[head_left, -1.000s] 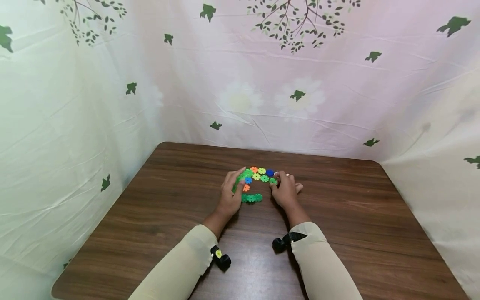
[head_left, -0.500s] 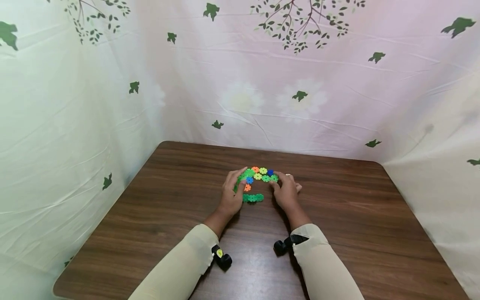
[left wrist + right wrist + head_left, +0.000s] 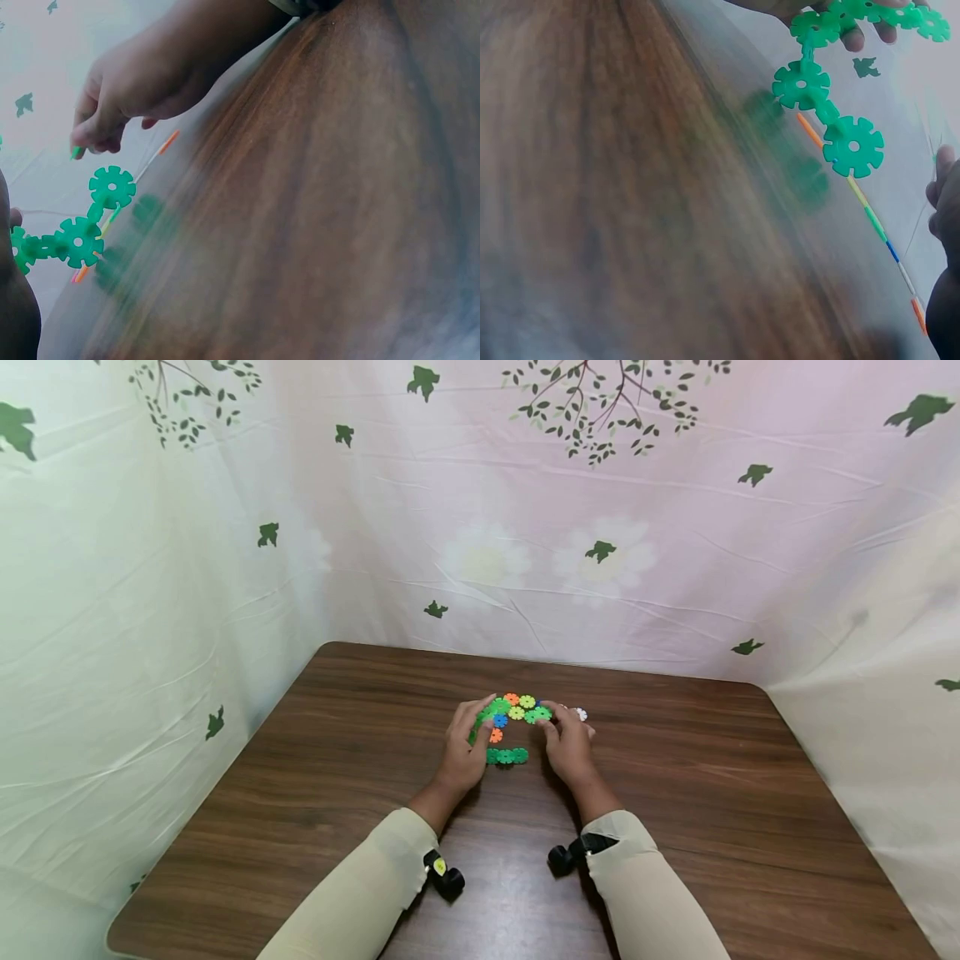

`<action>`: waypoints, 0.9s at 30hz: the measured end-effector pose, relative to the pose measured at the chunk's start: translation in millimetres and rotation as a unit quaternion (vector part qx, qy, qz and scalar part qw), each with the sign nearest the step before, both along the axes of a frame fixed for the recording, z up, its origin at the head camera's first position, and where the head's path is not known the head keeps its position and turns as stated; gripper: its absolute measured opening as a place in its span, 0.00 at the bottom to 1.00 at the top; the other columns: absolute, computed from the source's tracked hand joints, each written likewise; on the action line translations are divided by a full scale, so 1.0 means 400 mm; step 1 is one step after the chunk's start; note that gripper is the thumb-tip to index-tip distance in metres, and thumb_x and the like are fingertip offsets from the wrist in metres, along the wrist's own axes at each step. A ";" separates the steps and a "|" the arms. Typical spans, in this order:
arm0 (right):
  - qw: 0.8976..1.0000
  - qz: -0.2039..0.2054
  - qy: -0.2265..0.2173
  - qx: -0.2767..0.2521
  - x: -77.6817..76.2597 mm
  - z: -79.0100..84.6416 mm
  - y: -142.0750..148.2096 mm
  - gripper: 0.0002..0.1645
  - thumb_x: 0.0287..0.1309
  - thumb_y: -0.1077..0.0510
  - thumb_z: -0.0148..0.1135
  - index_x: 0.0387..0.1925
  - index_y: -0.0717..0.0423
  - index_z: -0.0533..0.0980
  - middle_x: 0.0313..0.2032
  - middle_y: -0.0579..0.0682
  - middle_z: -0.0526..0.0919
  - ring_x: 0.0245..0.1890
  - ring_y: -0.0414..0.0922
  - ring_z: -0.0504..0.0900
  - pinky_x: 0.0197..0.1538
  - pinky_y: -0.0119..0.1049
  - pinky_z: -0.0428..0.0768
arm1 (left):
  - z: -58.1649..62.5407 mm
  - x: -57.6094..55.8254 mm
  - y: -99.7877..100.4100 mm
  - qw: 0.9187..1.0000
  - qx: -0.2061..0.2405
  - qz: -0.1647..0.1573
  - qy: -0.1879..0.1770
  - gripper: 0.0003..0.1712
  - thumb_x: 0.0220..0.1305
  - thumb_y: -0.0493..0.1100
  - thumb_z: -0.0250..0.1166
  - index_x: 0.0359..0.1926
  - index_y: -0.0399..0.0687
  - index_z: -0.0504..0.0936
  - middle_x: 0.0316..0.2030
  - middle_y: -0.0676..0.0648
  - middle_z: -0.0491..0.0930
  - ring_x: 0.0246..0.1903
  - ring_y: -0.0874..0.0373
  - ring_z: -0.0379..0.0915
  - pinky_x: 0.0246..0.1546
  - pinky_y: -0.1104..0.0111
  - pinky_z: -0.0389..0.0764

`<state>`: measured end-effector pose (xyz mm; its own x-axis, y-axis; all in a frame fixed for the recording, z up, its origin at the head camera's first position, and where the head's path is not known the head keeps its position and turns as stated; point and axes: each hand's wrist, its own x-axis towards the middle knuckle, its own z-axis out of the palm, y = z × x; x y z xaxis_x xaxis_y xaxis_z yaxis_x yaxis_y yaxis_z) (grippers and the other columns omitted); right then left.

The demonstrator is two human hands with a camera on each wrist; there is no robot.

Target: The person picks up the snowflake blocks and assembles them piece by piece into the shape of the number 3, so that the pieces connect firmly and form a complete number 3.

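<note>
My left hand [image 3: 465, 747] grips a chain of green interlocking discs [image 3: 506, 756], notched round the rim and slotted together. The chain bends round in the right wrist view, where its end disc [image 3: 853, 146] stands on edge above the table, with my left fingers behind the upper discs. Between thumb and fingertips, my right hand [image 3: 572, 747] pinches a loose green disc [image 3: 76, 152]. In the head view that disc overlaps another green one lying close by. The chain's left part is hidden by my left hand.
Loose discs lie flat on the brown table [image 3: 337, 760] beyond my hands: orange [image 3: 512, 699], yellow [image 3: 527, 702], blue [image 3: 500, 721] and a white disc [image 3: 581, 714] by my right hand. A patterned cloth [image 3: 525, 568] hangs behind and at both sides.
My right hand has shifted slightly left with the green disc, which now overlaps its neighbour. The white disc shows more and the dark blue one less. My left hand keeps its hold.
</note>
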<state>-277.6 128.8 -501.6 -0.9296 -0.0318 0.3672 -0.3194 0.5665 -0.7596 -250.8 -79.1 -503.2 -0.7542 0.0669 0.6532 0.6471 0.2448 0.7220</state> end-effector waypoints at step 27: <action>0.988 0.059 0.056 -0.130 0.023 0.047 -0.054 0.18 0.66 0.63 0.73 0.55 0.67 0.85 0.42 0.65 0.89 0.45 0.48 0.81 0.50 0.40 0.80 | 0.002 -0.002 0.002 1.000 0.004 -0.001 0.010 0.25 0.81 0.30 0.58 0.75 0.40 0.77 0.62 0.36 0.80 0.63 0.40 0.79 0.64 0.44 0.81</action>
